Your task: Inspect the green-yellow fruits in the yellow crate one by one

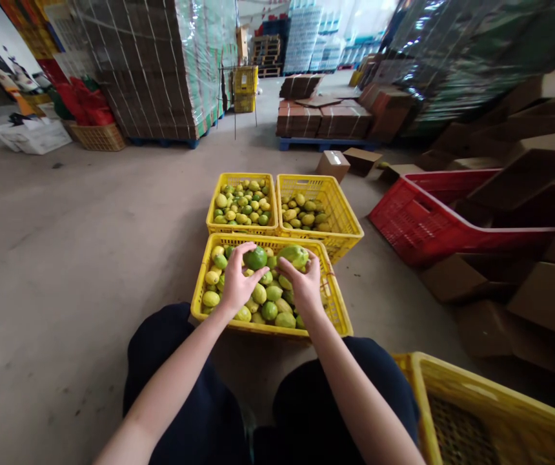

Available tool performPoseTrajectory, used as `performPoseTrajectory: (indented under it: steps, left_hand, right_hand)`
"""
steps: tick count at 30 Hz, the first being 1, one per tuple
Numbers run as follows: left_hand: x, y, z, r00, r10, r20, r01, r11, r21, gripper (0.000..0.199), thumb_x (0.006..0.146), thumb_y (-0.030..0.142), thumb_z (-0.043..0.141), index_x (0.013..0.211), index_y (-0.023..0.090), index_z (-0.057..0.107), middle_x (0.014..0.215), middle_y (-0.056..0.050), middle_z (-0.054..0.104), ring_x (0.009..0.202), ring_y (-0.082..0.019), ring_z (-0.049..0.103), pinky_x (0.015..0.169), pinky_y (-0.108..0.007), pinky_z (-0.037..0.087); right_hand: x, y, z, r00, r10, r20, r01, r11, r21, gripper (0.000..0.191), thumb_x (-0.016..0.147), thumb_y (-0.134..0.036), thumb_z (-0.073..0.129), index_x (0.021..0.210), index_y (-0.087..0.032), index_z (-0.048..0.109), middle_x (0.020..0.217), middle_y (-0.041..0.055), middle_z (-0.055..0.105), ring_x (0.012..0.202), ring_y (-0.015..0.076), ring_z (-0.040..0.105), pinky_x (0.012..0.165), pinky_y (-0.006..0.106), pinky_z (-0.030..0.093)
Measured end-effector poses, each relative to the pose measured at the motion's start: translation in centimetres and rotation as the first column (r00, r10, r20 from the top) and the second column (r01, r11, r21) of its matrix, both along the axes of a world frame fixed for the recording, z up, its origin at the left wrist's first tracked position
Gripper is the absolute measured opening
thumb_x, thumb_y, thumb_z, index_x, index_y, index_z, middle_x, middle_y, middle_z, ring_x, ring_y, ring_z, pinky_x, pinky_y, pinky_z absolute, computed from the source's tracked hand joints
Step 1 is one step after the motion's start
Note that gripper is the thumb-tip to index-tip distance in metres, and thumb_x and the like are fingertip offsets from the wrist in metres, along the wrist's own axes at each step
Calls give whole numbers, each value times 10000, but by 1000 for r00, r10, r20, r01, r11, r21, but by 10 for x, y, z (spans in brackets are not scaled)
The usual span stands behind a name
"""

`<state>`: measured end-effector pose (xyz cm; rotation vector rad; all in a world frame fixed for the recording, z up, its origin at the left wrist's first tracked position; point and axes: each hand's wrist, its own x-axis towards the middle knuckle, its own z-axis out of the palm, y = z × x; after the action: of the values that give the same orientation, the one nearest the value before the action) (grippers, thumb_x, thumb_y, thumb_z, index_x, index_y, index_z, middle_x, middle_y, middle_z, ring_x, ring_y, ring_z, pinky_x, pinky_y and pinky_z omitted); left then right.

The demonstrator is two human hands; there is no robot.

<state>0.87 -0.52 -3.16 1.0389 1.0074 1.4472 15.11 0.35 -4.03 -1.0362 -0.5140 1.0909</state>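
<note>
The one camera rides on the person's head, looking forward and steeply down — over the knees [166, 342] to the left hand [239, 278] and right hand [306, 281], close by and mid-view above the front yellow crate [270, 328]. Beyond, the gaze runs along the floor [161, 181] to the wrapped stack [146, 71], well apart, near the top edge.

Grey floor [88, 226] under yellow crates [262, 328], red crate [406, 219], cardboard boxes [330, 166].

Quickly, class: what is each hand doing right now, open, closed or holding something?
Left hand: closed on a round green fruit.
Right hand: closed on a longer yellow-green fruit.
</note>
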Motion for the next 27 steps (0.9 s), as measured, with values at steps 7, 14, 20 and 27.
performPoseTrajectory:
  steps: [7, 14, 20, 27]
  left_hand:
    - [-1, -3, -3, 992, 51, -120, -31, 987, 160, 530, 620, 150, 883, 1086, 281, 668, 1322, -68, 601, 1304, -266, 504, 1013, -329, 463]
    - [-8, 0, -7, 919, 107, -380, 23, 946, 324, 343, 750, 214, 802, 1070, 321, 741, 1288, -86, 544, 1342, -290, 444, 1193, -442, 287]
    - [-10, 2, 5, 988, -16, -155, 40, 988, 152, 498, 612, 140, 885, 1062, 315, 762, 1223, -59, 589, 1244, -267, 536, 1053, -353, 464]
    - [-29, 20, 18, 973, -156, 168, 179, 975, -132, 497, 511, -13, 875, 967, 153, 767, 1100, -88, 730, 1135, -231, 638, 1029, -293, 458]
  right_hand:
    - [-4, -10, 4, 957, -8, 290, -51, 980, 195, 600, 538, -103, 855, 1070, -269, 632, 1145, -7, 627, 969, 163, 628, 777, 236, 559]
    - [-5, -14, 4, 969, 22, 244, -71, 979, 192, 564, 597, -88, 809, 1097, -286, 637, 1258, 15, 630, 1206, 196, 568, 856, 243, 553]
    - [6, -9, 13, 975, 158, 155, -186, 964, 188, 606, 479, -8, 861, 962, -260, 596, 1145, -15, 700, 1002, 169, 671, 817, 250, 569]
    - [23, -4, 4, 929, 356, 105, -365, 926, 92, 501, 496, -65, 896, 927, -218, 693, 944, 3, 761, 912, 176, 694, 831, 267, 565]
